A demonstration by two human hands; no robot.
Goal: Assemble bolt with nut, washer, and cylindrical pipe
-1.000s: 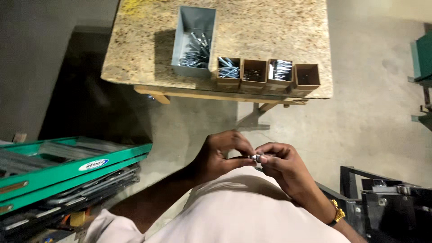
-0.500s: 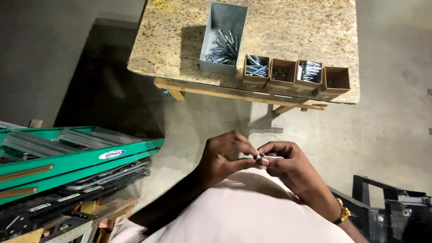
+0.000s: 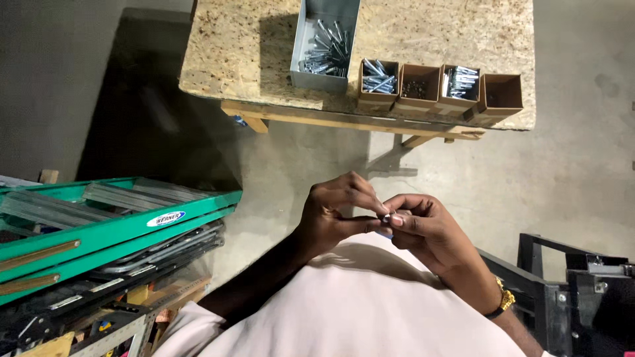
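My left hand (image 3: 334, 211) and my right hand (image 3: 426, 231) meet in front of my chest, fingertips pinched together on a small silver metal fastener (image 3: 386, 217). Most of the fastener is hidden between the fingers. A gold bracelet (image 3: 505, 302) sits on my right wrist. Ahead stands a wooden board table (image 3: 245, 53) carrying a grey bin of long silver bolts (image 3: 326, 46) and a row of several small brown boxes (image 3: 439, 87), some holding bolts and small dark parts.
A green folded ladder (image 3: 99, 225) lies at the left over stacked metal parts. A black metal frame (image 3: 569, 291) stands at the lower right. Bare concrete floor (image 3: 284, 165) stretches between me and the table.
The view has shifted so the table and ladder sit further right and lower in frame. Both hands stay together on the fastener, with only slight finger movement.
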